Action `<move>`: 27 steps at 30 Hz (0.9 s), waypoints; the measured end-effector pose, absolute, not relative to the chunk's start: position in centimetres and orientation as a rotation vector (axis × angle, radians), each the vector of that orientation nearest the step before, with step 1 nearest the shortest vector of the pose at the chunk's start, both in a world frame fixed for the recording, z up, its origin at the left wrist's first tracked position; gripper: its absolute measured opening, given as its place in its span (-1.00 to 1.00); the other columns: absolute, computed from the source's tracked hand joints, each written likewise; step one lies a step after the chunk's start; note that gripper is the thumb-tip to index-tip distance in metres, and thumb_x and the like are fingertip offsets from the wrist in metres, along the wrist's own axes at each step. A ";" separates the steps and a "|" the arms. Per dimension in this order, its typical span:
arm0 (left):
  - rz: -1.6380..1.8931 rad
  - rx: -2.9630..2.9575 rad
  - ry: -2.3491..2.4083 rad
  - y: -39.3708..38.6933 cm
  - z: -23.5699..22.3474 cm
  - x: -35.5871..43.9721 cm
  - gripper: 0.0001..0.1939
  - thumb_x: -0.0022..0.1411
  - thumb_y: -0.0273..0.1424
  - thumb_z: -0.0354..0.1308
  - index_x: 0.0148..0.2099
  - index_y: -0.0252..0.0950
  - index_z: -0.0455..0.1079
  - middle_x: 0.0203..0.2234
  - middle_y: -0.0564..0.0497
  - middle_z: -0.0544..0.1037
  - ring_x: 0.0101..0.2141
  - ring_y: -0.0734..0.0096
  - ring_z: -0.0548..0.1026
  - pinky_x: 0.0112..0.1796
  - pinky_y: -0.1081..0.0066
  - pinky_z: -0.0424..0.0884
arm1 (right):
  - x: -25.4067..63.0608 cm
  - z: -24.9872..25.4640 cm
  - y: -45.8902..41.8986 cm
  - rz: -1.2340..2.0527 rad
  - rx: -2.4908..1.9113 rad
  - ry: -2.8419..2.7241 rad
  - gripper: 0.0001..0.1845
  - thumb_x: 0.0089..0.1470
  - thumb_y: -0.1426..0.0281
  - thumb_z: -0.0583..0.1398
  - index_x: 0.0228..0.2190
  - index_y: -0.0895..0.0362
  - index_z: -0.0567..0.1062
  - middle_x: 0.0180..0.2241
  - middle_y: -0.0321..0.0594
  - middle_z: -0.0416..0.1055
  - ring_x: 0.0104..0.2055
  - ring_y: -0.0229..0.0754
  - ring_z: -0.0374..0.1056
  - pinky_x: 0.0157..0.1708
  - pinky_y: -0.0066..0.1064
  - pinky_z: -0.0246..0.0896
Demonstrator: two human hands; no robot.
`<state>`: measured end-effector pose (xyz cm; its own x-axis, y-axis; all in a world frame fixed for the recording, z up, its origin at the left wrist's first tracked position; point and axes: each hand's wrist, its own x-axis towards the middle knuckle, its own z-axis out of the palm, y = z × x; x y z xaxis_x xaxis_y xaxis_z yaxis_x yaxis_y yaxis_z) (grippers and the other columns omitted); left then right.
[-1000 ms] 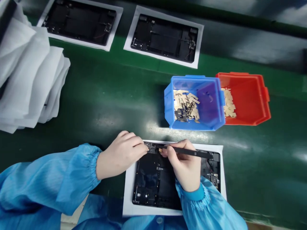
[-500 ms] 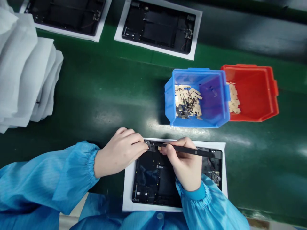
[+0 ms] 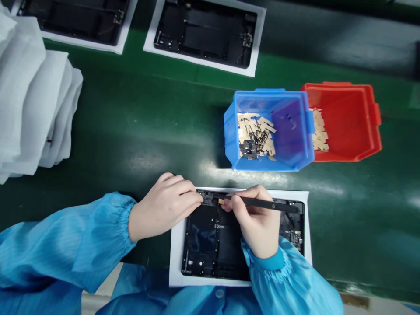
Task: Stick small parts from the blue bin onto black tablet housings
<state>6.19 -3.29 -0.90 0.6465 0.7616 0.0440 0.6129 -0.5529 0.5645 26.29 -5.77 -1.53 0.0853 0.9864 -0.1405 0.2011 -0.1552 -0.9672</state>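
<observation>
A black tablet housing (image 3: 201, 238) with open innards lies on a white sheet (image 3: 176, 262) in front of me. My left hand (image 3: 167, 205) is closed, thumb hidden, its curled fingers gripping the housing's far left corner. Black tweezers (image 3: 262, 202) are pinched in my right hand (image 3: 257, 218), held nearly level along the housing's far edge. Their tips point left toward the left fingertips. A small tan piece (image 3: 221, 201) shows beside the right fingertips; whether they touch it is unclear. The right hand and sleeve cover part of the housing.
Beyond the housing stands a blue bin (image 3: 292, 131) with tan and black small parts. A red bin (image 3: 351, 127) with tan pieces sits right behind it. Two more housings (image 3: 210, 33) (image 3: 78, 19) lie on white sheets at the back. White sheets (image 3: 26, 96) are piled at left.
My right hand and the tweezers have shifted slightly to the right. The left hand stays at the corner. The view has tilted a little, so the back housings sit higher and further left.
</observation>
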 end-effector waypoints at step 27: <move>0.384 2.342 1.080 -3.3 -0.9 6.4 -0.83 0.31 -0.41 -0.02 -0.31 -0.26 0.37 -0.39 0.11 0.46 -0.35 0.44 0.38 -0.29 0.32 0.18 | 26.3 -1.8 -5.8 1.108 -1.505 -1.397 -0.91 0.08 0.43 0.19 -0.45 0.11 0.37 -0.49 -0.32 0.40 -0.48 -0.29 0.41 -0.47 -0.49 0.33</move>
